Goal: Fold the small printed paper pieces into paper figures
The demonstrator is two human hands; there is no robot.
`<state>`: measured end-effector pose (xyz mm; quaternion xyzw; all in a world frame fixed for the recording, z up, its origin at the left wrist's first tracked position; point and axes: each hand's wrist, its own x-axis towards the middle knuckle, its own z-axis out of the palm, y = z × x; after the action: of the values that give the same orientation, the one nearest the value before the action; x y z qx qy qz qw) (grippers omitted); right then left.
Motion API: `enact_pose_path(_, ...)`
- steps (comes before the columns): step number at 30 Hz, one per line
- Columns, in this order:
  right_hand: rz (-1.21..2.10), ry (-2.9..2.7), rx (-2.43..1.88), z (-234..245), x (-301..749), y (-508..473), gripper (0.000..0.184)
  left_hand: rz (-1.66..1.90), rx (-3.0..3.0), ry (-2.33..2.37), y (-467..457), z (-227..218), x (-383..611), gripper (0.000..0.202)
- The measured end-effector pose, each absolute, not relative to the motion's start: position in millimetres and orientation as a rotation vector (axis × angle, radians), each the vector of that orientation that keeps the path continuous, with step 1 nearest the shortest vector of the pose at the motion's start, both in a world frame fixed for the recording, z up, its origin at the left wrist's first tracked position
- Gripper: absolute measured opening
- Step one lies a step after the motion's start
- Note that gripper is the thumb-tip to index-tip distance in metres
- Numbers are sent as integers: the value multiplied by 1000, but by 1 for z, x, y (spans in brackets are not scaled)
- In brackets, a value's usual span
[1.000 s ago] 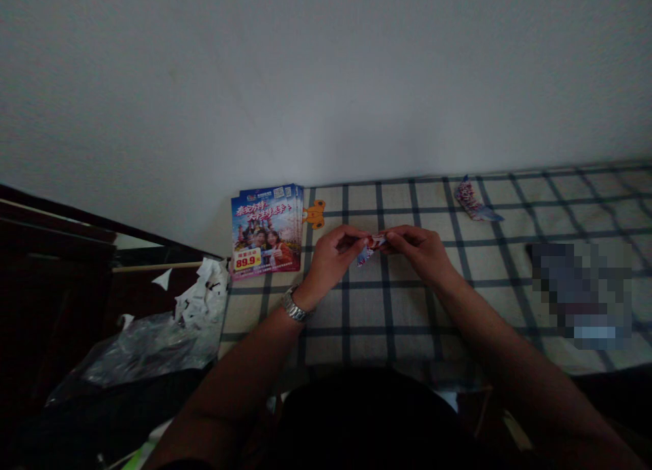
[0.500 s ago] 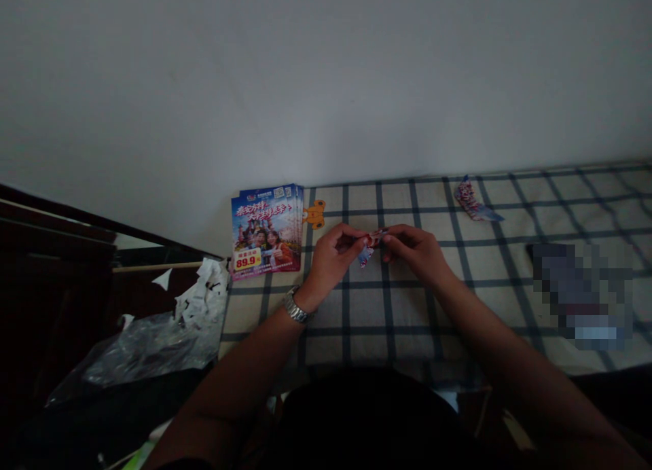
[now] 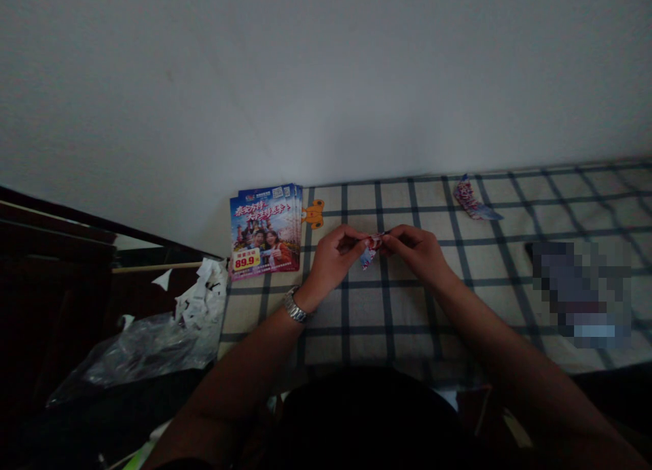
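Note:
Between my two hands is a small piece of folded printed paper (image 3: pixel 368 254), blue, white and red, its lower part fanning downward. My left hand (image 3: pixel 336 252), with a metal watch on its wrist, pinches the paper's left side between thumb and fingers. From the right, my right hand (image 3: pixel 413 247) pinches its other end; the fingertips partly hide the paper. Beyond and to the right lies a similar folded paper piece (image 3: pixel 471 200) with pleats. A stack of printed leaflets (image 3: pixel 265 232) rests at the table's left end.
A checked cloth (image 3: pixel 412 320) covers the table, which meets a pale wall at the back. An orange bear figure (image 3: pixel 313 214) shows beside the leaflets. At right lies a blurred-out dark object (image 3: pixel 570 286). Clear plastic and torn white paper (image 3: pixel 201 297) are off the left edge.
The lower, fanned part of the paper has spread slightly and shifted a little down and right. Both hands stay nearly in place, still pinching it.

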<state>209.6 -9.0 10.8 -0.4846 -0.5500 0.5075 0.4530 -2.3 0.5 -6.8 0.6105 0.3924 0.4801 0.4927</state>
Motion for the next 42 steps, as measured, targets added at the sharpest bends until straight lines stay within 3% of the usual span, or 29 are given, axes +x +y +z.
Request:
enact_pose_path(22,1207,-1306,-1168,8,211,-8,30,1110,1489,923,1,-4,-1,23)
enact_pose_path(33,1311,-1384,-1196,12,207,-9,37,1153,1438,958,2,-7,-3,27)
enact_pose_path(42,1194,-1492,-1262,15,210,-9,35,1119,1470,972,1,-5,-3,27)
